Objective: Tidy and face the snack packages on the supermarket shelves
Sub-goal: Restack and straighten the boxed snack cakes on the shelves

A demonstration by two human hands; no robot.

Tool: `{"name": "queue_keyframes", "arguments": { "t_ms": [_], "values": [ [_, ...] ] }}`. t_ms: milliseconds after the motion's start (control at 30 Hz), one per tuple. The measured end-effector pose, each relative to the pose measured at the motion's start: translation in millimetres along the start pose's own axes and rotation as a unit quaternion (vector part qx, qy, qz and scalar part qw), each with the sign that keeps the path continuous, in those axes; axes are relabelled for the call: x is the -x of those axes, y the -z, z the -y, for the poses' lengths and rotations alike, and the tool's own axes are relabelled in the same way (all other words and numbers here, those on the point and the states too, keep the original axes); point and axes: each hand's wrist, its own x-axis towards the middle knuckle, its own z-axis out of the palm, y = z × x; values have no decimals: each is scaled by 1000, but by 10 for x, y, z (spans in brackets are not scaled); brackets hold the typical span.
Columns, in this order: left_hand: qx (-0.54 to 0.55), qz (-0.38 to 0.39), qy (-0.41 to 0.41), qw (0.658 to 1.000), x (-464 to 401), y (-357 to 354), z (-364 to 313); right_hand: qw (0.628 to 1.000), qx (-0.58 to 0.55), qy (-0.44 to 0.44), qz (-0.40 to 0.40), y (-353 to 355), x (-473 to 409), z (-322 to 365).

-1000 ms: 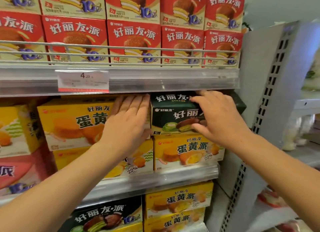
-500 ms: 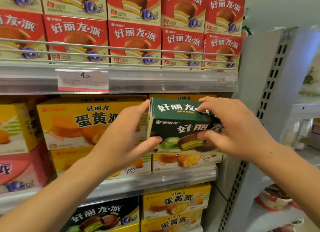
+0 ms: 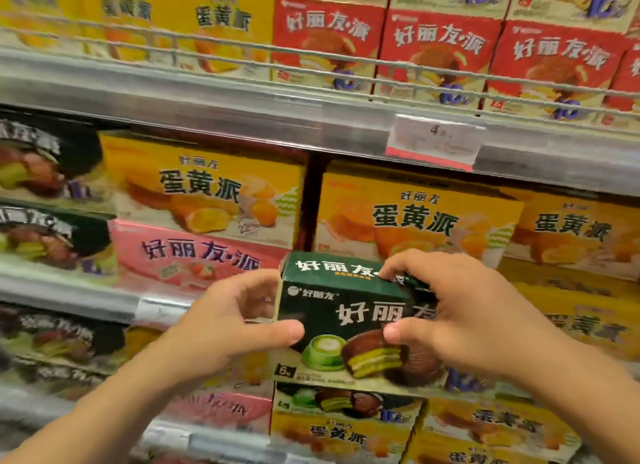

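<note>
Currently mid-carry, judged so: dark green matcha-pie box [image 3: 349,320] held clear of the shelves at lower centre of frame, front face toward camera, upright with a slight tilt; no resting surface under it.

Left hand [image 3: 221,328] at the box's left edge; thumb across the lower-left of the front face, fingers curled behind the left side; grasping the box. Right hand [image 3: 460,311] at the right edge; fingers over the top right corner, thumb pressed on the front face near the printed pie; also grasping the box. Box thus between the two hands, touching both, in front of the yellow egg-yolk-pie boxes [image 3: 419,217] at centre right and the pink box [image 3: 197,259] at centre left.

For doing the step well, as judgement only: find the matching stock first; similar dark green boxes [image 3: 38,193] visible at far left of frame, blurred, and another [image 3: 343,399] just below the held box; either a plausible home, cannot tell which. Keep both grips on the side edges, not the face, to avoid denting the card; set base down flat, slide back square, front panel outward and flush with neighbours; watch the wire rail [image 3: 311,53] on the upper shelf and the price label [image 3: 433,141] at upper right when lifting past.
</note>
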Motion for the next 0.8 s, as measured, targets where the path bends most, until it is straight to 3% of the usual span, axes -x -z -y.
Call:
{"name": "queue_keyframes", "arguments": {
  "t_ms": [300, 433, 567, 800],
  "values": [
    [-6, -58, 14, 998, 438, 1540, 306, 997, 34, 52, 38, -369, -933, 1239],
    [14, -21, 18, 1000, 525, 2046, 365, 998, 16, 64, -6, -281, -1236, 1606],
    [41, -12, 39, 998, 562, 2332, 456, 992, 104, 22, -74, -239, -1591, 1790],
    [61, -13, 53, 997, 559, 2530, 584, 967, 226, -100, -61, -363, -1918, 1807]
  ]
}}
